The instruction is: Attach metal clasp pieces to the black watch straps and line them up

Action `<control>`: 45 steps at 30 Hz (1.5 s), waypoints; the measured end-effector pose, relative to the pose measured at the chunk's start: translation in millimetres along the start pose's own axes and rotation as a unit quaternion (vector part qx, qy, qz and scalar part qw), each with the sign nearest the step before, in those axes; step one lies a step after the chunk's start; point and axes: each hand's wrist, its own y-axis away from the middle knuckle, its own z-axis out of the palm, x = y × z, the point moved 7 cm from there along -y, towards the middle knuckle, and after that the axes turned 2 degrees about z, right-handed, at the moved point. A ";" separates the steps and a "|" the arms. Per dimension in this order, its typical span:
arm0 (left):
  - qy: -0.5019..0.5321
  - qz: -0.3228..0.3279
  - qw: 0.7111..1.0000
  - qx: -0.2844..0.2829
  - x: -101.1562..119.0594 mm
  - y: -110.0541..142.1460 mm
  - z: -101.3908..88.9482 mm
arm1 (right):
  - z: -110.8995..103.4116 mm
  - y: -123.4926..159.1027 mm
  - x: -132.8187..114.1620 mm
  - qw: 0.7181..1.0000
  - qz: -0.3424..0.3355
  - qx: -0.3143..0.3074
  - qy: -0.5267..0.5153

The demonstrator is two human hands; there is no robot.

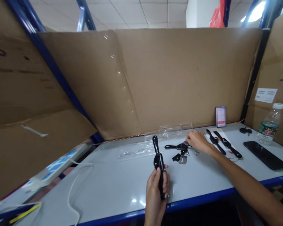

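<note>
My left hand is wrapped around the lower handle of a black spokeshave, held upright above the front of the table. My right hand reaches to the back, its fingers curled down at the right end of a second spokeshave lying on the table. Whatever those fingertips pinch is hidden. Just in front of that spokeshave lie small black parts and a grey metal blade. To the right of my right hand, two more spokeshaves rest on a white sheet.
Clear plastic packaging lies along the back. At right are a black phone, a water bottle and keys; a lit phone leans on the cardboard wall. A power strip and white cable are left.
</note>
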 end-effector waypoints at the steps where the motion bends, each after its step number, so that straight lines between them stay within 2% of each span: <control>1: -0.001 0.001 1.000 0.000 -0.2 -0.4 -0.3 | -2.8 0.8 2.1 1.000 -0.007 -0.007 0.011; 7: -0.001 0.000 1.000 0.003 -1.9 -1.0 -1.9 | 7.2 6.5 -7.9 0.991 -0.105 -0.087 0.013; 14: -0.001 -0.003 1.000 0.001 -0.7 0.9 -0.3 | 31.8 15.5 -29.4 0.977 -0.176 -0.115 0.037; 20: -0.002 0.002 1.000 -0.003 -0.6 -0.9 0.0 | 36.8 18.7 -35.6 0.977 -0.181 -0.086 0.078; 25: -0.002 0.006 1.000 -0.010 -2.0 -2.3 -0.7 | 39.5 17.0 -34.5 0.974 -0.186 -0.087 0.091; 30: -0.004 0.006 1.000 -0.011 -2.0 -2.3 -1.1 | 36.5 18.7 -40.9 0.974 -0.180 -0.069 0.116; 36: -0.002 0.003 1.000 -0.003 -0.4 -0.5 -0.1 | 31.2 21.7 -47.0 0.977 -0.170 -0.060 0.111; 45: 0.001 0.000 1.000 0.002 0.2 0.1 0.4 | 31.6 17.7 -42.8 0.983 -0.160 -0.048 0.081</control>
